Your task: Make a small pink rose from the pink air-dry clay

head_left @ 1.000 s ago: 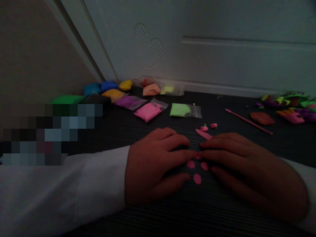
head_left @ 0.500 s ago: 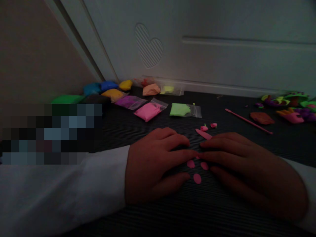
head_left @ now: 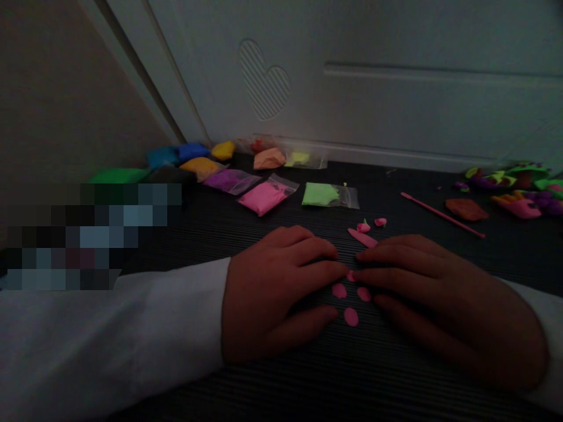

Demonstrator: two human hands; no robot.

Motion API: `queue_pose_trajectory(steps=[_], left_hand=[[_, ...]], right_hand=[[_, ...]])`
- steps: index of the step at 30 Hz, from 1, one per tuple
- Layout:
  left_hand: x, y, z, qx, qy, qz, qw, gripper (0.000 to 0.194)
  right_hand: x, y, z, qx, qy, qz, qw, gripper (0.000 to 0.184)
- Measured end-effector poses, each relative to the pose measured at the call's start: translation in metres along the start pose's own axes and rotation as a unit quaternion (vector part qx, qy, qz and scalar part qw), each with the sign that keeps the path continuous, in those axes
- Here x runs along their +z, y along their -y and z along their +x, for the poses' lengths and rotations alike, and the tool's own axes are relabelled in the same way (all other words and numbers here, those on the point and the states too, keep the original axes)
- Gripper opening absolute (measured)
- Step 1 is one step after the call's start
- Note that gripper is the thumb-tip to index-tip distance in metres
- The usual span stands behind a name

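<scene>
While both hands (head_left: pixel 281 293) touch a pink piece (head_left: pixel 350 275), bagged colours (head_left: pixel 322 194) beyond

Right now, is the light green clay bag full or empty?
Partly full: light green clay fills the left part of the bag, while its clear right end holds none.

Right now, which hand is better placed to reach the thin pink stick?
Probably the right hand: the thin pink stick lies just beyond its knuckles, while the left hand is farther away, across the pink discs.
</scene>
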State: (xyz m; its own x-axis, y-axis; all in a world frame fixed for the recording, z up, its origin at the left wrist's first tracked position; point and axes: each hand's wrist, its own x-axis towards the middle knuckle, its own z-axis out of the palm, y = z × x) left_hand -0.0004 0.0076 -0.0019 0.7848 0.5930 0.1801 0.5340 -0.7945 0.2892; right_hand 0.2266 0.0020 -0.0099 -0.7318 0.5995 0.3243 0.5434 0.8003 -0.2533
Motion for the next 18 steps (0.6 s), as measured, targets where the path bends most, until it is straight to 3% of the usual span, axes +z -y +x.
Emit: queue_pose_trajectory(steps=[18], left_hand=[[0.0006, 0.0004, 0.0, -0.002, 0.003, 0.008, 1.0, 0.037]], right_hand=[[0.0002, -0.0006, -0.0002, -0.001, -0.007, 0.004, 1.0, 0.029]])
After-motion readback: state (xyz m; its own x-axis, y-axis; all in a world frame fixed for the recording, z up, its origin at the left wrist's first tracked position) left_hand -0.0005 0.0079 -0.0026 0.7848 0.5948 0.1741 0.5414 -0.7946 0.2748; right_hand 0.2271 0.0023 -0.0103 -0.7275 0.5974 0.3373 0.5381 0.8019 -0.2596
